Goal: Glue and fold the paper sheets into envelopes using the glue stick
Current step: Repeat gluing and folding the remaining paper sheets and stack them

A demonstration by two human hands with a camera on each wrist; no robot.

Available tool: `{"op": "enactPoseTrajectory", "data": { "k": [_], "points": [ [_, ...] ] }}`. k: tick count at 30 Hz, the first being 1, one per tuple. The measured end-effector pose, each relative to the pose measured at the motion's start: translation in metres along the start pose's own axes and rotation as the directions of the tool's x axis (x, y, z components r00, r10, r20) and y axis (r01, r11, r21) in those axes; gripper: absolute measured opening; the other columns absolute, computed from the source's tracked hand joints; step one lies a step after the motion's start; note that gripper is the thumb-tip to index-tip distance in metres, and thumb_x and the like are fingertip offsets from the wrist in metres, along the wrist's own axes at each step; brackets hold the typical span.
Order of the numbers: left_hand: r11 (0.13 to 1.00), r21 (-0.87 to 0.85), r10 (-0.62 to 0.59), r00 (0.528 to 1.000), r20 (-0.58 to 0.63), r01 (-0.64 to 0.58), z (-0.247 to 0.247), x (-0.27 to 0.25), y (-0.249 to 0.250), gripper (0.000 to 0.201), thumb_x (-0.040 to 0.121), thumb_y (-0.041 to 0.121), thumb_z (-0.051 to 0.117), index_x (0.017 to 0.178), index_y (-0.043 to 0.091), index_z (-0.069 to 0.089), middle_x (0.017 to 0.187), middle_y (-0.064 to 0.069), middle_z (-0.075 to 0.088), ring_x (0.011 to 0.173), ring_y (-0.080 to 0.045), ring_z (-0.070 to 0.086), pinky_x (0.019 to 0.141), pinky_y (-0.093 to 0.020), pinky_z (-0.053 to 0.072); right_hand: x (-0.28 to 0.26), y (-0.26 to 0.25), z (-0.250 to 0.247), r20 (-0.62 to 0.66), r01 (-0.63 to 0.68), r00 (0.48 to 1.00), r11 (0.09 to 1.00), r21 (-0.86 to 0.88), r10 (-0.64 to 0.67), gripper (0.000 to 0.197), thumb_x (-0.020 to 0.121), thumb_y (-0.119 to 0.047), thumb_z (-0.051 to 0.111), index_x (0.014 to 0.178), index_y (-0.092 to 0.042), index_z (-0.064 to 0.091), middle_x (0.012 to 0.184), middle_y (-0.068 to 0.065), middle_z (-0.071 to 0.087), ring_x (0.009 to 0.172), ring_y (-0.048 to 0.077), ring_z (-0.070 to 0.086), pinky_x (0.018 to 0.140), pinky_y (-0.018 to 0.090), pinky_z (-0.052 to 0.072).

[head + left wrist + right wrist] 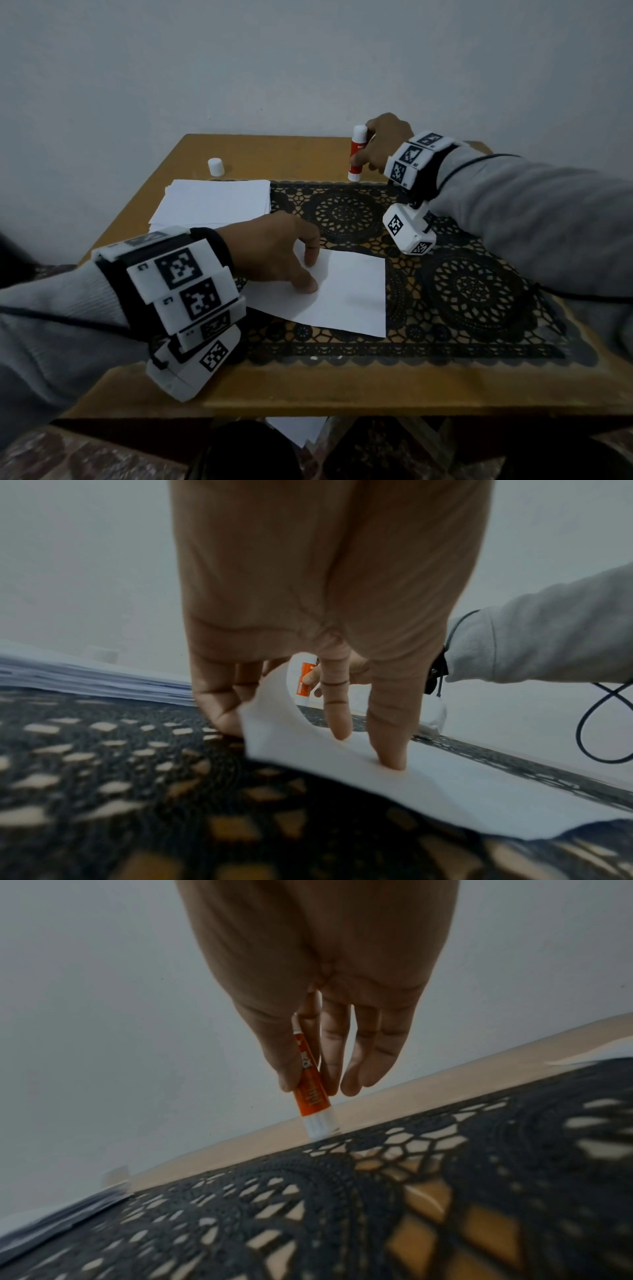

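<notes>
Both hands were busy: the right hand (382, 144) pinched the glue stick (357, 153), standing at one o'clock on the counter (308, 387); the left hand (274, 251) pressed spread fingertips (390, 758) onto the folded sheet (349, 294) at centre. Its near flap curled upward, so easing pressure might let the fold spring open. The loose cap (215, 167) at eleven o'clock left the glue likely to dry.
</notes>
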State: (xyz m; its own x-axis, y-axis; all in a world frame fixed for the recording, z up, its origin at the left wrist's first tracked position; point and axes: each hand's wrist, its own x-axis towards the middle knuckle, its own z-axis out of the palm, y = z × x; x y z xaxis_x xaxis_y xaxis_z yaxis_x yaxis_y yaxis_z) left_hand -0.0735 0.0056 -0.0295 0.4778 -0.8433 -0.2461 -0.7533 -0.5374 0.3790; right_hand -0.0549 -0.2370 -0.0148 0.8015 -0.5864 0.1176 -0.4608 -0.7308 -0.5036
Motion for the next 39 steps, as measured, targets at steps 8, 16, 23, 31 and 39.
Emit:
{"op": "enactPoseTrajectory", "data": {
  "k": [8,16,23,31,39],
  "points": [
    [1.0,0.006,0.002,1.0,0.012,-0.002,0.0,0.002,0.0,0.025,0.074,0.037,0.078,0.088,0.027,0.059,0.105,0.003,0.055,0.091,-0.014,0.05,0.069,-0.028,0.041,0.002,0.006,0.002,-0.019,-0.04,0.999,0.999,0.009,0.04,0.05,0.072,-0.033,0.082,0.113,-0.011,0.064,0.1,0.01,0.07,0.089,0.026,0.069,0.083,0.038,0.055],
    [0.999,-0.034,-0.034,0.996,-0.087,0.031,0.005,-0.007,0.002,0.024,0.074,0.03,0.08,0.091,0.024,0.065,0.117,0.002,0.057,0.105,-0.018,0.051,0.089,-0.034,0.044,-0.036,0.044,-0.041,0.07,0.05,0.997,0.952,-0.3,-0.03,0.043,0.078,-0.032,0.078,0.113,-0.013,0.062,0.12,0.008,0.061,0.097,0.024,0.056,0.079,0.031,0.045],
    [0.959,-0.272,-0.129,0.98,-0.15,0.084,0.0,-0.017,0.012,0.028,0.082,-0.004,0.061,0.092,0.02,0.071,0.121,-0.002,0.058,0.1,-0.019,0.056,0.077,-0.027,0.047,-0.075,0.104,-0.081,0.127,-0.073,0.977,0.823,-0.564,0.174,0.055,0.091,-0.043,0.061,0.116,0.005,0.057,0.118,0.02,0.06,0.105,0.033,0.059,0.08,0.031,0.044],
    [0.985,-0.125,-0.143,0.965,-0.218,0.118,0.012,-0.018,0.021,0.012,0.079,0.008,0.07,0.085,0.017,0.066,0.095,0.002,0.061,0.084,-0.012,0.052,0.063,-0.02,0.038,-0.082,0.144,-0.085,0.116,-0.272,0.922,0.83,-0.488,0.37,0.057,0.087,-0.052,0.063,0.107,0.001,0.055,0.107,0.019,0.058,0.09,0.028,0.053,0.072,0.031,0.035],
    [0.988,0.071,-0.119,0.973,-0.196,0.135,0.015,-0.017,0.019,0.017,0.078,0.021,0.074,0.091,0.019,0.062,0.098,0.0,0.052,0.086,-0.014,0.045,0.061,-0.024,0.035,-0.08,0.146,-0.084,0.116,-0.327,0.921,0.901,-0.284,0.371,0.05,0.083,-0.029,0.075,0.057,-0.011,0.036,0.062,0.008,0.039,0.054,0.018,0.033,0.05,0.031,0.02]
  ]
}}
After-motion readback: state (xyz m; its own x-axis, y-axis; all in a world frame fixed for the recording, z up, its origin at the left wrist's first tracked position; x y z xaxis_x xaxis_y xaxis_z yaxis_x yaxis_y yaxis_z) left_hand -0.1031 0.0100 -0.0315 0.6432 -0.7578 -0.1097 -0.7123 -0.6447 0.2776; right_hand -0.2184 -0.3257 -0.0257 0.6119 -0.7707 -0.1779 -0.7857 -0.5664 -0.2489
